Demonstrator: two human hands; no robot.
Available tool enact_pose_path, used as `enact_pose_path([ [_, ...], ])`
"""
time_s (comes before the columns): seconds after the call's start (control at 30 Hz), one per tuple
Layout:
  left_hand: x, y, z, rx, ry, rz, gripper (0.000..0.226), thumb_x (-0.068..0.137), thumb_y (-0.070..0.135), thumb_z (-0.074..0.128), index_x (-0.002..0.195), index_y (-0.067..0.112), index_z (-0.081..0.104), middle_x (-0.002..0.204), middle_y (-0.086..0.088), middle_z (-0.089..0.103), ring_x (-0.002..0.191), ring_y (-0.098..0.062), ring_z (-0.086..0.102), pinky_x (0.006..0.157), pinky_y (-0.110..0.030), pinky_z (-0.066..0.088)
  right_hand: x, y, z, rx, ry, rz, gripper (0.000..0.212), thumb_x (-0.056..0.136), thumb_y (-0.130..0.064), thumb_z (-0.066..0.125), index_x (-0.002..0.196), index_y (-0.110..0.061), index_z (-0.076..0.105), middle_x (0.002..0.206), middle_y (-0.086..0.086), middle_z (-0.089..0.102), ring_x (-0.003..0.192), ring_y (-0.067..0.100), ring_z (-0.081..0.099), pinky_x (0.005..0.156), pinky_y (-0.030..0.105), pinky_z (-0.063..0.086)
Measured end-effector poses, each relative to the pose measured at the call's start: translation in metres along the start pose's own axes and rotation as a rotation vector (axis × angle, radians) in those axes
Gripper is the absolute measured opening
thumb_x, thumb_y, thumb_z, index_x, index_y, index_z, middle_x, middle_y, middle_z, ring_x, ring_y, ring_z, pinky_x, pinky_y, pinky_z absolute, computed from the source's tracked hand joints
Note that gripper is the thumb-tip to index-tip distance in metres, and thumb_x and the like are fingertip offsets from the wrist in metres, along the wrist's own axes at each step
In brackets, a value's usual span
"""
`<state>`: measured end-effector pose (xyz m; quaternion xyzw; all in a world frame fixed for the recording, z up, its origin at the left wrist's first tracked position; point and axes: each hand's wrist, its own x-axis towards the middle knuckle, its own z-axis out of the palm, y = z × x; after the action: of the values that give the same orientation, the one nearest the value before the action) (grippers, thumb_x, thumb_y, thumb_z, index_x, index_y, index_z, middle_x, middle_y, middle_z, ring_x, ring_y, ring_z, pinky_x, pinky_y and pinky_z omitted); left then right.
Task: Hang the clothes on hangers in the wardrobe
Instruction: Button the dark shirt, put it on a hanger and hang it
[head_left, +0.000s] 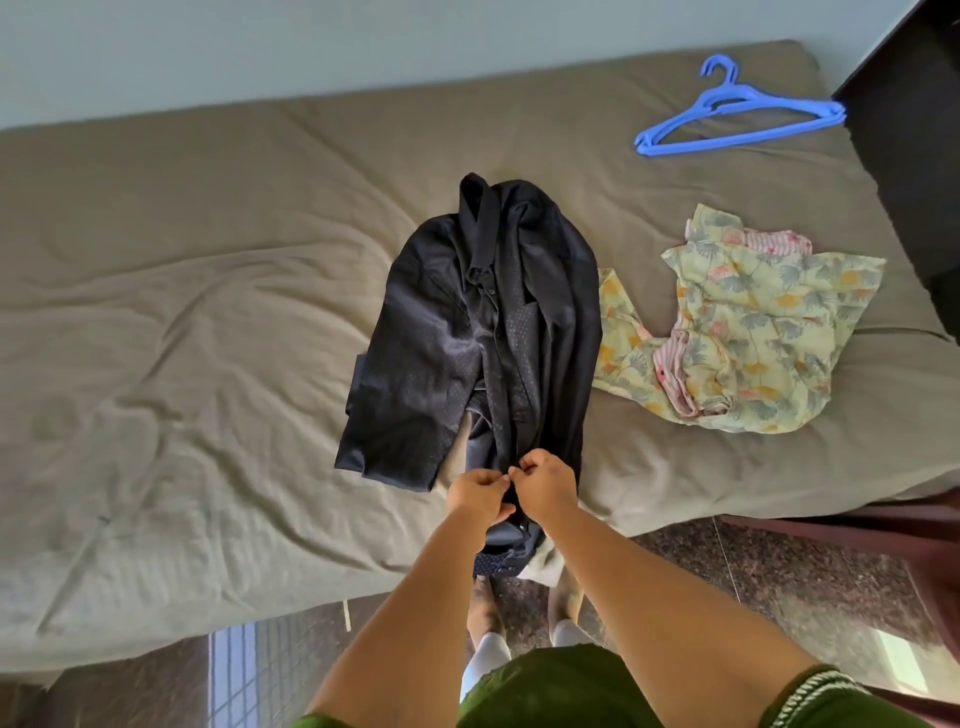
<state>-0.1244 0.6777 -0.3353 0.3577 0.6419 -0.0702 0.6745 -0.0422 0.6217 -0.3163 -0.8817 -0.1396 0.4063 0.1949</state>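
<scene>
Head view, looking down over a bed. Dark navy shirt (478, 332) spread lengthwise on the bed (182, 364), collar toward the far wall, hem hanging over the near edge toward the floor. Left hand (475, 493) and right hand (548, 483) side by side at the lower front of the shirt, fingers of each curled and pinching the fabric along the button placket; probably fastening or undoing a button, though the button itself too small to make out. Shirt laid flat so that the front stays aligned during handling. Floral garment (748, 322), yellow-green with pink lining, crumpled just right of the shirt, touching its edge, not yet hung. Blue hangers (737, 111), apparently more than one stacked, well apart near the far right corner of the bed, within reach for the next step. Bed covered by a wrinkled olive-grey sheet. Pale wall (311, 41) beyond; dark furniture, possibly the wardrobe (914, 156), at right; speckled stone floor (779, 571) below.
</scene>
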Motion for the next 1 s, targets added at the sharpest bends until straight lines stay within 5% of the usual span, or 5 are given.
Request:
enact_pose_path([
  [0.1,-0.023,0.011,-0.001,0.057,0.090,0.130,0.007,0.091,0.013,0.066,0.089,0.007,0.063,0.069,-0.006,0.063,0.058,-0.014,0.060,0.047,-0.020,0.050,-0.010,-0.005,-0.022,0.017,0.034,-0.061,0.013,0.085,-0.024,0.070,0.088,-0.011,0.068,0.065,-0.002,0.059,0.076,0.018,0.058,0.070,0.024,0.042],
  [0.33,-0.050,0.041,-0.004,0.319,0.031,0.291,0.021,0.089,0.005,0.063,0.076,0.021,0.064,0.078,-0.005,0.066,0.076,-0.021,0.059,0.072,-0.031,0.047,-0.023,-0.023,-0.073,0.038,-0.039,-0.072,0.032,0.084,-0.022,0.072,0.062,-0.019,0.049,0.061,-0.006,0.048,0.070,0.019,0.051,0.064,0.023,0.037],
  [0.57,-0.006,0.009,-0.041,0.519,0.388,0.129,0.043,0.094,0.018,0.054,0.135,0.008,0.047,0.139,-0.018,0.046,0.127,-0.035,0.046,0.104,-0.036,0.036,-0.006,-0.004,-0.055,-0.171,-0.035,-0.110,0.038,0.089,-0.026,0.065,0.063,-0.026,0.038,0.064,-0.012,0.042,0.079,0.018,0.051,0.068,0.022,0.035],
  [0.87,0.020,-0.013,-0.015,0.335,0.252,0.183,0.019,0.088,0.021,0.069,0.071,0.015,0.064,0.074,-0.003,0.066,0.079,-0.024,0.062,0.075,-0.027,0.048,-0.002,0.017,-0.021,-0.111,-0.023,-0.163,0.023,0.090,-0.025,0.064,0.077,-0.019,0.046,0.057,-0.008,0.045,0.086,0.030,0.062,0.067,0.024,0.036],
  [1.0,0.011,-0.006,-0.006,0.313,0.212,0.159,0.009,0.089,0.006,0.063,0.083,0.012,0.060,0.085,-0.007,0.068,0.080,-0.021,0.066,0.074,-0.030,0.054,-0.002,0.012,-0.031,-0.112,-0.033,-0.178,0.016,0.090,-0.025,0.065,0.084,-0.017,0.052,0.068,-0.001,0.054,0.090,0.030,0.062,0.069,0.024,0.037],
])
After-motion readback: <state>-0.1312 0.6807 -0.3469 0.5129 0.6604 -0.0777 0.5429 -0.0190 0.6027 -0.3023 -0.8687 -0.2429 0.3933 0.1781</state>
